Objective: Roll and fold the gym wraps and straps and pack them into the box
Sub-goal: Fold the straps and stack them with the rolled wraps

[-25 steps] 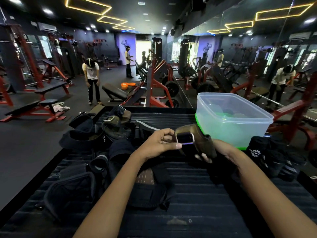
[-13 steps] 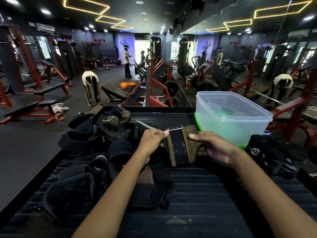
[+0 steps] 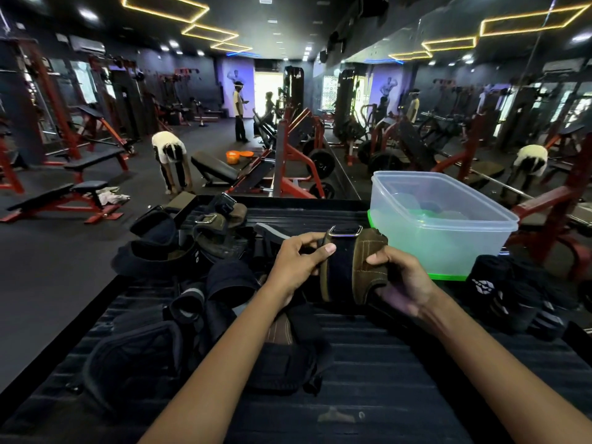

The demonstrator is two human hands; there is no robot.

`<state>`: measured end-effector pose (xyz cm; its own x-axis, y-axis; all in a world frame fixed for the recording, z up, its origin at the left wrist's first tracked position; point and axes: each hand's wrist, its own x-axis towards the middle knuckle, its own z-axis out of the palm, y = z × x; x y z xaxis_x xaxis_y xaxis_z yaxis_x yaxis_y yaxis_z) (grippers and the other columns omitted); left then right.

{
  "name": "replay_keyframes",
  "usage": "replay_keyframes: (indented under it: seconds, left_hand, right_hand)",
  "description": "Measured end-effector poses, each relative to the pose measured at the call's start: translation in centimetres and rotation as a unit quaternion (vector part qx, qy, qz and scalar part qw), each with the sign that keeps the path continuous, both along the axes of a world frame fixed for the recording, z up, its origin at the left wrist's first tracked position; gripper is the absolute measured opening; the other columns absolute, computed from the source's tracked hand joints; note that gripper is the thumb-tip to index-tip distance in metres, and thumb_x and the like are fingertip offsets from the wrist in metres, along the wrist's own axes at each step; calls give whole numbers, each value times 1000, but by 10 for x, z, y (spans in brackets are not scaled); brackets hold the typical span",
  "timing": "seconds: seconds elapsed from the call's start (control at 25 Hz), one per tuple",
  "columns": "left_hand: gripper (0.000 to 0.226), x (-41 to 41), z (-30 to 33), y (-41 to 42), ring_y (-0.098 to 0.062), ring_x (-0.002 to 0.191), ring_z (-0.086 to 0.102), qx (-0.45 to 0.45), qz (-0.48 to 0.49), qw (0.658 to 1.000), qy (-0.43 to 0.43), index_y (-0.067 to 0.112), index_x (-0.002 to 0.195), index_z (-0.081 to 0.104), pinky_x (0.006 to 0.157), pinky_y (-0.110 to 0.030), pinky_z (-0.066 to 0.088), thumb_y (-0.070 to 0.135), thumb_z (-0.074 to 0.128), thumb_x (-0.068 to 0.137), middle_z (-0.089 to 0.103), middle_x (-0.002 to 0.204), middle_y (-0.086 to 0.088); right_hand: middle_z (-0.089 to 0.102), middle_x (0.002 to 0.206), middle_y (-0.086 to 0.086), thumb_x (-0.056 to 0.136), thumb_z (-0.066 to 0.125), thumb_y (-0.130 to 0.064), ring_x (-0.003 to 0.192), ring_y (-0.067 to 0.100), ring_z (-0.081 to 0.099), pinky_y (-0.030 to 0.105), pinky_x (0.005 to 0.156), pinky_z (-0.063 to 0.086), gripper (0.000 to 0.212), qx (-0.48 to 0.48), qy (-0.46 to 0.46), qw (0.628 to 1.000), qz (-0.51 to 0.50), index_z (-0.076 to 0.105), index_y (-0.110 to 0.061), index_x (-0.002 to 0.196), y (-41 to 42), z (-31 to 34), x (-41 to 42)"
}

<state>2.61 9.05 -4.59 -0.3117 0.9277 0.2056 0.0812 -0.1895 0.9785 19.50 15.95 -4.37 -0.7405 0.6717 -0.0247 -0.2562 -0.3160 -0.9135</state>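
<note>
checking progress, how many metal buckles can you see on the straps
2. One metal buckle tops the brown strap held in both hands; another buckle lies in the pile at the left. More may be hidden among the dark wraps.

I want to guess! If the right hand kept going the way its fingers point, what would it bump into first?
Probably the brown strap that the right hand already holds; past it, the left hand. Depth is hard to judge.

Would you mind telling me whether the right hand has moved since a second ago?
Yes. The right hand has come up from under the brown strap onto its right side, nearer the plastic box.
</note>
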Motion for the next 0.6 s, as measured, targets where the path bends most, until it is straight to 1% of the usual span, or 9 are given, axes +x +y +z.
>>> replay_keyframes:
  seconds: [0.08, 0.16, 0.2, 0.28, 0.32, 0.4, 0.44, 0.52, 0.6]
  left_hand:
    - [15, 0, 0, 0, -11, 84, 62, 0, -21, 998, -54, 12, 103, 67, 76, -28, 55, 11, 64, 89, 59, 92, 0]
    - [19, 2, 0, -1, -12, 92, 62, 4, -53, 994, -93, 11, 106, 66, 81, -30, 55, 7, 65, 87, 62, 98, 1]
    - [23, 4, 0, -1, -12, 95, 62, 5, -70, 992, -100, 12, 108, 65, 84, -31, 54, 6, 67, 86, 64, 100, 3]
    - [31, 8, 0, -1, -10, 97, 63, 7, -89, 991, -102, 12, 111, 63, 84, -28, 54, 1, 68, 83, 66, 103, 4]
    - [31, 7, 0, 0, -10, 95, 65, 12, -86, 990, -110, 11, 110, 62, 79, -24, 54, -1, 67, 83, 67, 102, 2]
    - [27, 2, 1, 1, -12, 87, 68, 20, -70, 986, -151, 6, 108, 60, 72, -19, 54, -6, 63, 84, 69, 97, -5]
    - [25, -2, 2, 2, -16, 86, 68, 16, -55, 984, -167, 3, 107, 59, 71, -20, 55, -8, 61, 85, 69, 96, -9]
    - [21, -8, 1, 4, -19, 83, 66, -32, -8, 984, -173, 3, 105, 57, 67, -24, 55, -5, 61, 86, 68, 93, -11]
    - [10, -8, -2, 5, -15, 73, 63, -108, 28, 984, -137, 12, 92, 55, 60, -25, 49, 5, 61, 89, 66, 84, -6]
  right_hand:
    - [55, 126, 30, 50, 81, -20, 117, 42, 48, 51, 109, 31, 75, -1, 31, 999, 21, 64, 3, 119, -1, 2, -1]
    - [51, 133, 31, 57, 78, -25, 121, 43, 49, 55, 111, 33, 74, -1, 57, 998, 37, 60, 2, 124, -5, 3, -2]
    - [55, 130, 30, 58, 80, -29, 117, 40, 54, 53, 106, 40, 71, 5, 60, 998, 32, 63, 0, 121, -8, 4, -3]
    - [67, 115, 22, 62, 79, -39, 102, 31, 66, 43, 91, 54, 55, 31, 58, 998, 10, 73, -8, 107, -15, 7, -6]
    - [70, 110, 19, 65, 76, -44, 99, 28, 68, 40, 87, 56, 52, 39, 49, 998, -9, 74, -10, 104, -19, 10, -8]
    - [69, 110, 18, 65, 77, -56, 102, 29, 67, 40, 90, 55, 66, 86, -4, 991, -98, 68, -8, 110, -16, 10, -13]
    - [70, 107, 15, 62, 79, -59, 101, 28, 66, 39, 88, 55, 70, 133, -49, 977, -158, 65, -8, 109, -11, 8, -13]
    - [72, 93, 7, 61, 86, -46, 87, 20, 68, 29, 75, 54, 57, 200, -148, 932, -265, 64, -10, 99, -1, 6, -8]
    - [72, 78, 5, 64, 88, -24, 66, 15, 68, 23, 59, 52, 38, 186, -206, 920, -278, 65, -7, 90, 5, 8, 1]
